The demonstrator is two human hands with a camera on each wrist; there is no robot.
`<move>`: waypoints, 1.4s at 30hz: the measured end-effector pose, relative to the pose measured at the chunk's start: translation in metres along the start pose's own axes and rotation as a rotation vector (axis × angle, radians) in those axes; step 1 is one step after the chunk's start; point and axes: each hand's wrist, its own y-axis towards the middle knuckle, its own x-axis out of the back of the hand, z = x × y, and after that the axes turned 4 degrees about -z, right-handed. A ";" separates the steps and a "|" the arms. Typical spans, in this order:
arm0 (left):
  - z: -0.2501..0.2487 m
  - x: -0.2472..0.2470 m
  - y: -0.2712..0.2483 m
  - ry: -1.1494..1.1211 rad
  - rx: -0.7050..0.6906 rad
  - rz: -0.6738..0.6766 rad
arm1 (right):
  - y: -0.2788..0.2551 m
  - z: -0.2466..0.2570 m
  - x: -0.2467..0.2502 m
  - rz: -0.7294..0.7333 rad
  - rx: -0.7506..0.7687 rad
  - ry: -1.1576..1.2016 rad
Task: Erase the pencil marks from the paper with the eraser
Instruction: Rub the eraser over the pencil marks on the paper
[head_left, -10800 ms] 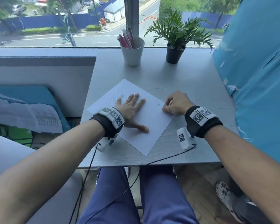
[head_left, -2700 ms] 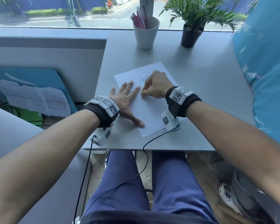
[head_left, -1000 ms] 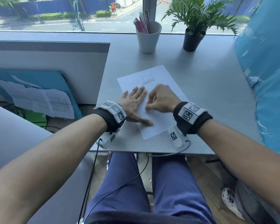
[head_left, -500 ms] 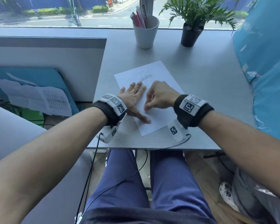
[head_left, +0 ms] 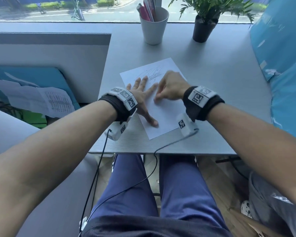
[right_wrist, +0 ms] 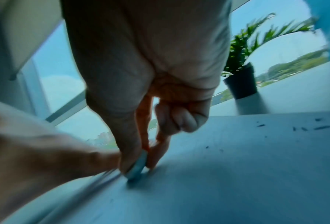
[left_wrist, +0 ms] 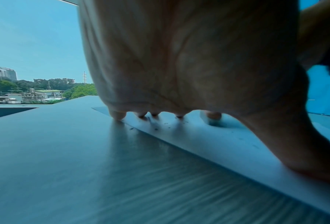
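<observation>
A white sheet of paper [head_left: 162,115] lies slanted on the grey table [head_left: 220,103], with pencil scribbles [head_left: 152,73] near its far end. My left hand [head_left: 142,93] lies flat on the sheet's left side, fingers spread and thumb stretched toward me. My right hand [head_left: 167,89] pinches a small pale eraser [right_wrist: 138,166] between thumb and fingers and presses it on the paper beside the left hand's fingers. Dark eraser crumbs [right_wrist: 302,128] dot the sheet. In the left wrist view the eraser [left_wrist: 208,119] shows just past my left fingertips [left_wrist: 118,116].
A white cup [head_left: 153,26] holding pens and a potted plant [head_left: 203,28] stand at the table's far edge by the window. A blue padded panel [head_left: 284,65] rises along the right. A grey partition [head_left: 48,62] borders the left. Wrist camera cables hang off the near edge.
My right hand has rubbed back and forth with the eraser, now a little nearer the scribbles than half a second ago. The left hand has stayed flat on the sheet.
</observation>
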 end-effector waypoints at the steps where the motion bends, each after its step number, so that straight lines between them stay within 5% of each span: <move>1: 0.000 0.000 0.001 0.005 0.000 0.005 | 0.008 -0.001 0.002 -0.071 -0.046 0.034; 4: 0.000 0.001 0.002 0.014 0.005 0.012 | 0.011 0.000 -0.003 -0.169 -0.084 0.038; 9: -0.001 0.001 0.002 0.051 0.010 0.028 | -0.023 0.002 -0.012 0.123 0.045 -0.043; 15: -0.006 0.005 0.000 0.057 0.005 0.035 | 0.017 0.002 0.004 -0.171 -0.072 0.037; 21: -0.003 0.003 0.004 0.068 0.006 0.024 | -0.020 0.002 -0.009 0.144 0.061 -0.023; 27: -0.003 0.003 0.007 0.079 -0.001 0.008 | 0.022 -0.003 0.007 -0.167 -0.083 0.092; 33: -0.001 0.000 0.009 0.078 -0.003 0.013 | -0.017 -0.007 -0.010 0.102 -0.001 0.041; 39: -0.003 0.003 0.008 0.066 -0.007 0.023 | 0.024 -0.011 0.004 -0.187 -0.124 0.125; 42: -0.001 0.000 0.009 0.062 -0.009 0.019 | 0.004 -0.010 -0.009 -0.167 -0.095 0.101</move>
